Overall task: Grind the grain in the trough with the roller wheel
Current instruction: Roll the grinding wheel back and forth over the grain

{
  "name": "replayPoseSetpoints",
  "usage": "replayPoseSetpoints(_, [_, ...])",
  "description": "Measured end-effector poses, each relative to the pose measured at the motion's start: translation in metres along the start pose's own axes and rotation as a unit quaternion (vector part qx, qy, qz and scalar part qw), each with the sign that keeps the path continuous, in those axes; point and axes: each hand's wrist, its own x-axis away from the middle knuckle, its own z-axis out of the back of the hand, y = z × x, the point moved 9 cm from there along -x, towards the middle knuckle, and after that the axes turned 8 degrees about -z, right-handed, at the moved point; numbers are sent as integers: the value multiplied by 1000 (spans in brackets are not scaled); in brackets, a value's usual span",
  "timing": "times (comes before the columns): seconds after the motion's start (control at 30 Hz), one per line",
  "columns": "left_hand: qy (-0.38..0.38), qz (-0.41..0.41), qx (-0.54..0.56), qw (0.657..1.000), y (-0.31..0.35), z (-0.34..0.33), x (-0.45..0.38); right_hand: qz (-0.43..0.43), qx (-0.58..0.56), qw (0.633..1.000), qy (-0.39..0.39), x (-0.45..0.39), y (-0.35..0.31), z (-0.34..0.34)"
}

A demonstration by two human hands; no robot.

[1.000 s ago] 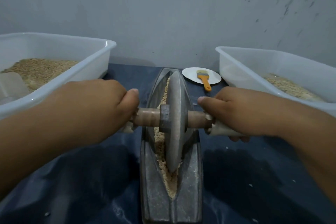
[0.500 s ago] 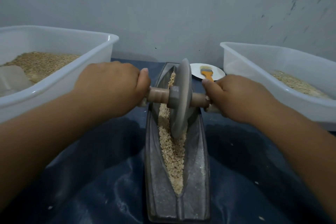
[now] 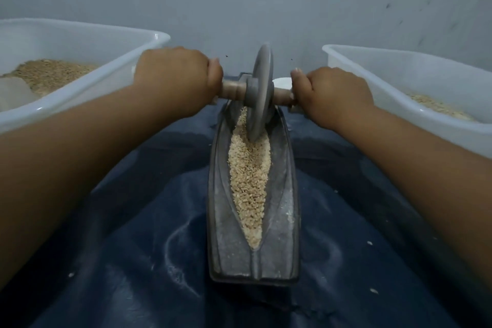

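A grey boat-shaped metal trough [image 3: 288,221] lies lengthwise in front of me on a dark blue cloth. Pale crushed grain [image 3: 249,181] fills its groove. The grey roller wheel [image 3: 262,90] stands upright in the groove at the trough's far end, on a wooden axle [image 3: 233,89]. My left hand [image 3: 175,77] grips the axle's left handle and my right hand [image 3: 332,93] grips the right handle. Both arms are stretched forward.
A white plastic tub [image 3: 80,90] with brownish grain stands at the left, close to my left arm. A second white tub [image 3: 399,82] with some grain stands at the right. A white plate [image 3: 282,82] peeks out behind the wheel. A grey wall closes the back.
Both hands have pushed the wheel away from me, from the trough's middle to its far end. More grain now lies uncovered in the near part of the groove.
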Motion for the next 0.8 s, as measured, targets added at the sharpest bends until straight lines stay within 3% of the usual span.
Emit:
replayPoseSetpoints(0.07, [-26, -52, -7, 998, 6, -1, 17, 27, 13, 999, -11, 18, -5, 8])
replayPoseSetpoints(0.13, [-9, -42, 44, 998, 7, 11, 34, 39, 14, 998, -38, 39, -10, 17])
replayPoseSetpoints(0.27, [-20, 107, 197, 974, -6, 30, 61, 17, -31, 992, -123, 76, -12, 35])
replayPoseSetpoints(0.43, [-4, 51, 211, 976, -2, 58, 80, 8, -61, 984, -165, 104, -11, 54])
replayPoseSetpoints(0.5, [15, 67, 249, 966, -1, 60, 78, 6, -60, 983, -175, 108, -12, 55])
replayPoseSetpoints(0.57, [34, 47, 210, 976, 2, 60, 73, -1, -52, 982, -181, 104, -10, 48])
replayPoseSetpoints(0.67, [48, -79, 98, 991, 18, 59, 66, -17, -34, 988, -151, 85, -4, 33])
replayPoseSetpoints(0.8, [49, -79, 5, 996, 10, 31, 41, -17, -9, 998, -66, 51, 2, 14])
